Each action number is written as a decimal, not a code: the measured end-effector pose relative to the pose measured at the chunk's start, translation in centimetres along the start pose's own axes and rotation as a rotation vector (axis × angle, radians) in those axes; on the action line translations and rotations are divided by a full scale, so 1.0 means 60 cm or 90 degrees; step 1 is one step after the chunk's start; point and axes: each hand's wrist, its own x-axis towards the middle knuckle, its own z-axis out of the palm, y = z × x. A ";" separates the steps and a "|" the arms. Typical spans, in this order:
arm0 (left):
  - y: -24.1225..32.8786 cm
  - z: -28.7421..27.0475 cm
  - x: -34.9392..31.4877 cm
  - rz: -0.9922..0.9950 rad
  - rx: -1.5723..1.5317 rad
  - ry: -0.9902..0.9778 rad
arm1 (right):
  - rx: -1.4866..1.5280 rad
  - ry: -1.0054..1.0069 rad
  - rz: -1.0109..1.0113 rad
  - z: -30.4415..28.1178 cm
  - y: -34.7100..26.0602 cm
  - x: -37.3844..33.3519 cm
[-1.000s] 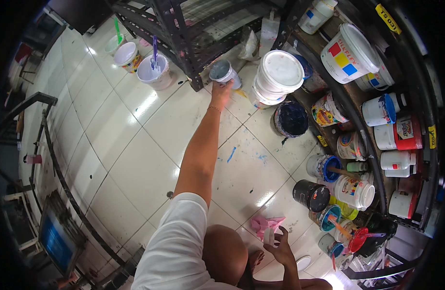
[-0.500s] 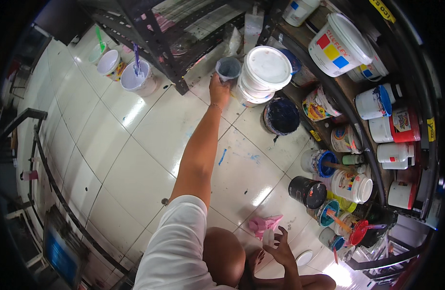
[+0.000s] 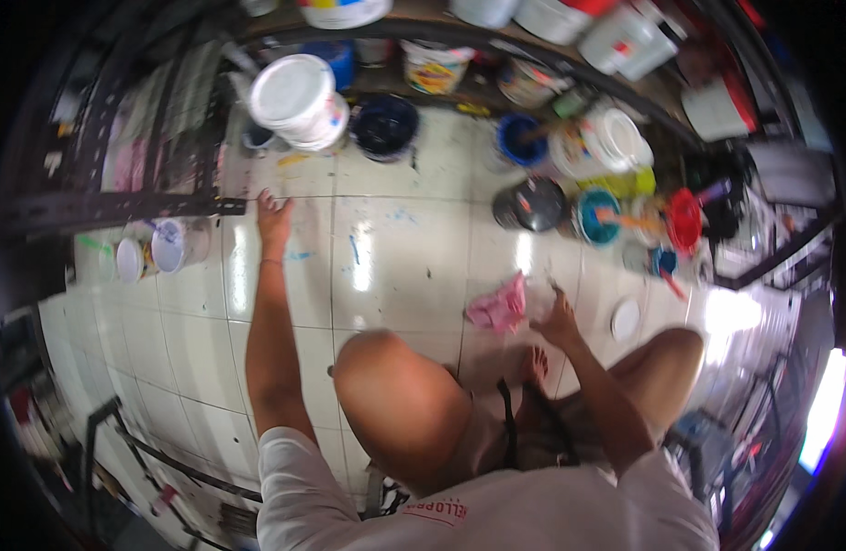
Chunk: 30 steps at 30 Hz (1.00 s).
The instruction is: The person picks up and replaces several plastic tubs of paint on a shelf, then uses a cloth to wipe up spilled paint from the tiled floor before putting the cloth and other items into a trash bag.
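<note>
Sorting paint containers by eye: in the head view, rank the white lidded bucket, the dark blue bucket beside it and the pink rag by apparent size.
1. white lidded bucket
2. dark blue bucket
3. pink rag

The last two look close, and the fisheye bend makes that ranking unsure.

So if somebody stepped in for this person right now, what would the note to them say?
Left hand: empty, fingers spread, stretched out over the white tiled floor near the black rack.
Right hand: low by the knee, beside a pink rag; what it grips is too blurred to tell.
Small grey cup stands on the floor by the white lidded bucket.
Open paint pots line the shelf edge, untouched.
</note>
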 end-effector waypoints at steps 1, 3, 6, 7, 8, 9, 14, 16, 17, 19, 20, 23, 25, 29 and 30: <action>0.029 -0.014 -0.010 -0.007 0.082 -0.057 | -0.005 0.014 0.028 -0.006 -0.006 0.006; 0.124 -0.016 -0.038 0.031 0.362 -0.269 | -0.033 0.019 0.148 -0.023 -0.011 -0.003; 0.267 0.050 -0.099 -0.008 0.547 -0.574 | -0.054 0.038 0.223 -0.029 -0.008 -0.012; 0.288 0.068 -0.117 0.035 0.577 -0.641 | -0.057 0.040 0.216 -0.024 -0.013 -0.009; 0.304 0.094 -0.139 0.078 0.604 -0.709 | -0.062 0.043 0.210 -0.020 -0.016 -0.008; 0.317 0.129 -0.165 0.080 0.631 -0.792 | -0.067 0.046 0.204 -0.017 -0.015 -0.007; 0.236 0.370 -0.404 0.207 0.743 -1.066 | -0.097 -0.029 0.192 -0.028 -0.005 -0.010; 0.120 0.410 -0.485 0.214 0.528 -1.011 | -0.146 -0.074 0.157 -0.076 -0.055 -0.008; 0.068 0.428 -0.537 0.321 0.575 -0.898 | -0.086 -0.097 0.085 -0.112 -0.058 -0.008; 0.036 0.443 -0.616 0.386 0.614 -0.756 | 0.059 -0.153 -0.024 -0.233 -0.073 -0.057; 0.052 0.449 -0.641 0.349 0.619 -0.720 | 0.142 -0.180 -0.073 -0.332 -0.099 -0.107; 0.065 0.448 -0.658 0.384 0.616 -0.633 | 0.386 -0.108 -0.235 -0.539 -0.063 -0.252; 0.066 0.449 -0.648 0.444 0.627 -0.634 | 0.643 0.008 -0.313 -0.588 0.045 -0.306; 0.084 0.477 -0.647 0.417 0.594 -0.696 | 0.734 0.246 -0.012 -0.520 0.278 -0.303; 0.078 0.479 -0.641 0.393 0.578 -0.717 | 0.696 0.260 0.113 -0.461 0.341 -0.278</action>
